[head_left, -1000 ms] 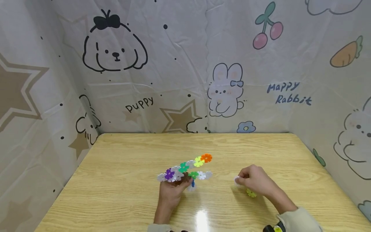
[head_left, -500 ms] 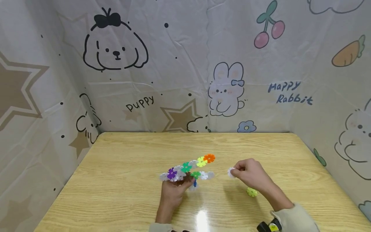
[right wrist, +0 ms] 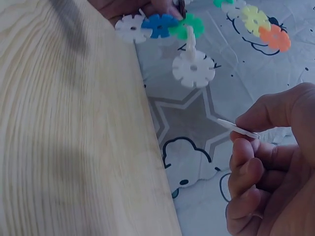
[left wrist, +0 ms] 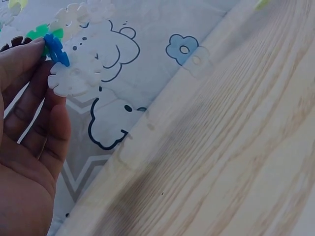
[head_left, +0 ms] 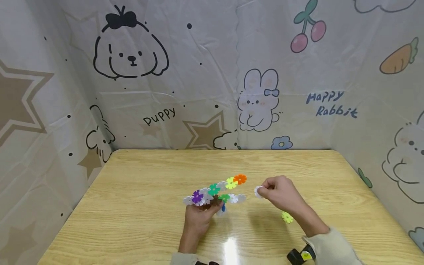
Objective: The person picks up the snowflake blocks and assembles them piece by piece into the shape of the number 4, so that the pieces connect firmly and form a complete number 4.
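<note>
My left hand holds up a chain of joined plastic snowflake discs, pinched near its brown disc. Purple, white, green, yellow and orange discs run along one branch. A second branch has a green disc and white ones, and a blue disc with a white disc hangs below. Between the thumb and forefinger of my right hand is a single white snowflake disc, seen edge-on in the right wrist view. It is apart from the chain, a short way to its right.
On the wooden table, beneath the right forearm, lies one loose yellow snowflake disc. A printed curtain hangs behind the table and along its sides. A black wrist strap sits at the right sleeve.
My right hand has lifted the white disc off the table area and carried it up and left, closer to the chain. My left hand has shifted slightly to the right with the chain.
</note>
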Demonstrator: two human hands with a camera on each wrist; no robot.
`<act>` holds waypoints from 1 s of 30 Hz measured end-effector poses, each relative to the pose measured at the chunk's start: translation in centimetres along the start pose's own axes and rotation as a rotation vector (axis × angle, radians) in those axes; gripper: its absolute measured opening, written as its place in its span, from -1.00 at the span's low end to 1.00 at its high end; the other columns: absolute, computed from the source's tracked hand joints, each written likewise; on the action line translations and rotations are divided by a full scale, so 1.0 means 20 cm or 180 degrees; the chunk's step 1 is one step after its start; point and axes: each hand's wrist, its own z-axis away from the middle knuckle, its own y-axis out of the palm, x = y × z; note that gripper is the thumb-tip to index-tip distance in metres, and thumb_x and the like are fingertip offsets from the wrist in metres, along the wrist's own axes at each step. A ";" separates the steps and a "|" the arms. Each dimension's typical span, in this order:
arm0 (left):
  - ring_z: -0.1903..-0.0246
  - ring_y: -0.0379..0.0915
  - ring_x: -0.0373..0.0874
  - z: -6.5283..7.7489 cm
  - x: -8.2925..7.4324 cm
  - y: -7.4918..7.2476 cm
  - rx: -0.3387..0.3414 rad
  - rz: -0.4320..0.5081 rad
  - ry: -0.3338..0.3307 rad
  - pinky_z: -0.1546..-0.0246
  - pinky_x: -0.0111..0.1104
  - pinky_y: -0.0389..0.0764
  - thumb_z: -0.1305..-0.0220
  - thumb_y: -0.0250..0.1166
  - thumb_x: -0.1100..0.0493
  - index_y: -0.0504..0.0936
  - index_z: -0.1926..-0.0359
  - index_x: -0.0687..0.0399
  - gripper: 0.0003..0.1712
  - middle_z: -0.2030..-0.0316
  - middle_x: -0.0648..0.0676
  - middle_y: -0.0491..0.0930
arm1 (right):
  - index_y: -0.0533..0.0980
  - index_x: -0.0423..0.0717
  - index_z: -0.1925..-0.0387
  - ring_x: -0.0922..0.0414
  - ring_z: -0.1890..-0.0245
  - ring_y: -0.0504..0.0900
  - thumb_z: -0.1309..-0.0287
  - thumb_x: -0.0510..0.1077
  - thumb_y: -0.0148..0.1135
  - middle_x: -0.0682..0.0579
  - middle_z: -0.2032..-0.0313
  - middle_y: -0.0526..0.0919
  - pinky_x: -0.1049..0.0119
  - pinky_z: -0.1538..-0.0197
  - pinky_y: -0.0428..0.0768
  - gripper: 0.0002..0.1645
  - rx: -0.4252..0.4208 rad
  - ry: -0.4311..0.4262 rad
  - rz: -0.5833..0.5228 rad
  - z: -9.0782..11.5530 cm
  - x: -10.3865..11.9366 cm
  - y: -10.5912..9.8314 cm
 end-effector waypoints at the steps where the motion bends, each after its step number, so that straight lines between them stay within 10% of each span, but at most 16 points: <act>1: 0.33 0.63 -0.14 0.00 0.00 0.00 -0.0010 -0.0009 0.0005 0.25 -0.35 0.63 0.03 0.50 0.49 0.63 0.17 0.42 -0.66 0.31 0.13 0.70 | 0.59 -0.15 0.56 0.16 0.62 0.29 -0.13 -0.22 0.29 0.11 0.64 0.44 0.33 0.55 0.27 -0.82 -0.0001 -0.0005 -0.0027 0.00 0.01 0.01; 30: 0.37 0.63 -0.13 0.00 0.00 0.04 -0.0078 -0.0101 0.0286 0.28 -0.27 0.66 0.02 0.54 0.41 0.68 0.19 0.30 -0.68 0.33 0.16 0.70 | 0.54 -0.18 0.62 0.19 0.67 0.28 -0.08 -0.25 0.26 0.13 0.70 0.38 0.34 0.58 0.24 -0.80 -0.0105 -0.0055 -0.0200 -0.06 0.19 0.15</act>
